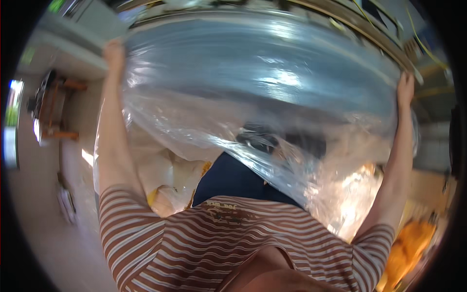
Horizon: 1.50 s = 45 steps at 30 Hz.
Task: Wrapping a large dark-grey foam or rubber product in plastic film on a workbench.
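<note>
A large clear plastic sheet or bag (262, 73) is stretched wide in front of me, blurred by motion. My left hand (114, 54) grips its upper left edge with the arm fully extended. My right hand (405, 89) grips its upper right edge, arm also stretched out. The plastic hangs down between my arms and drapes toward my striped shirt (219, 243). Through it I make out a dark object (262, 138), too blurred to identify.
White bags with yellow patches (168, 182) lie below the plastic on the left. An orange object (411, 246) sits at the lower right. A wooden frame with dark gear (51, 104) stands at the left, and shelving or a counter edge (369, 34) runs along the top right.
</note>
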Each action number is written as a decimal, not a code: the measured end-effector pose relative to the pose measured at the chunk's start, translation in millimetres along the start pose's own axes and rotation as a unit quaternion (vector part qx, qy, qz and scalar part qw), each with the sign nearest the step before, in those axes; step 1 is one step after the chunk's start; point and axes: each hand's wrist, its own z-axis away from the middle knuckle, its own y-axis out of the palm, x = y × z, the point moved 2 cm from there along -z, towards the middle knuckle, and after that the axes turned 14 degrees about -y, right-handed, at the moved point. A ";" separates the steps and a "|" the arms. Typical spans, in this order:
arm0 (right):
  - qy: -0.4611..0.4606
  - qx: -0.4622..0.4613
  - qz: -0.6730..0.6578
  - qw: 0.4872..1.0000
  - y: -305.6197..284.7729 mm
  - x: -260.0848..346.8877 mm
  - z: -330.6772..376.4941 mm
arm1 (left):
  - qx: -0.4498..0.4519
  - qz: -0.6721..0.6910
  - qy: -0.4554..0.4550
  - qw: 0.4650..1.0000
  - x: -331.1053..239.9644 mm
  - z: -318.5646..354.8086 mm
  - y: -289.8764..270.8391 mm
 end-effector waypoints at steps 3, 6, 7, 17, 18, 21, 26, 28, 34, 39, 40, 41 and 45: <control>0.088 0.006 0.088 0.992 -11.5 -72.5 72.0 | 0.002 0.165 -0.093 0.982 -102.8 61.7 88.6; 0.109 -0.009 -0.010 0.994 13.2 -51.8 58.4 | 0.007 0.202 -0.120 0.972 -96.9 36.3 85.1; 0.081 0.003 -0.016 0.997 12.9 -50.6 52.4 | 0.013 0.194 -0.115 0.974 -98.8 30.7 88.9; 0.074 0.002 0.063 0.995 15.9 -57.8 33.2 | 0.044 0.143 -0.112 0.982 -122.4 5.3 113.7; 0.072 0.004 0.068 0.995 14.0 -62.6 34.7 | 0.043 0.138 -0.140 0.980 -123.8 5.1 112.8; 0.041 -0.069 0.121 0.989 9.8 -66.7 33.5 | 0.063 0.128 -0.164 0.976 -115.1 0.2 122.0; 0.114 -0.035 0.122 0.985 -3.7 -66.0 33.2 | 0.025 0.286 -0.245 0.926 -86.2 -0.4 149.0; 0.097 -0.067 0.054 0.992 6.1 -62.1 35.3 | 0.039 0.400 -0.259 0.878 -56.8 -13.2 141.8; 0.187 -0.066 0.042 0.979 -5.2 -75.6 43.8 | -0.029 0.347 -0.230 0.909 -79.3 -1.1 113.7; 0.060 0.010 0.188 0.980 -19.2 -59.7 34.2 | 0.045 -0.071 -0.238 0.968 -94.7 -0.7 130.1; -0.033 -0.068 0.259 0.963 2.7 -8.4 33.0 | 0.200 0.065 -0.019 0.978 -54.7 -12.0 115.9; -0.133 -0.076 0.333 0.930 -35.4 22.5 41.2 | 0.211 0.249 -0.100 0.940 -99.2 23.6 118.9; -0.123 0.141 0.236 0.953 -60.8 76.7 78.1 | 0.071 0.114 -0.123 0.983 62.9 -68.0 46.5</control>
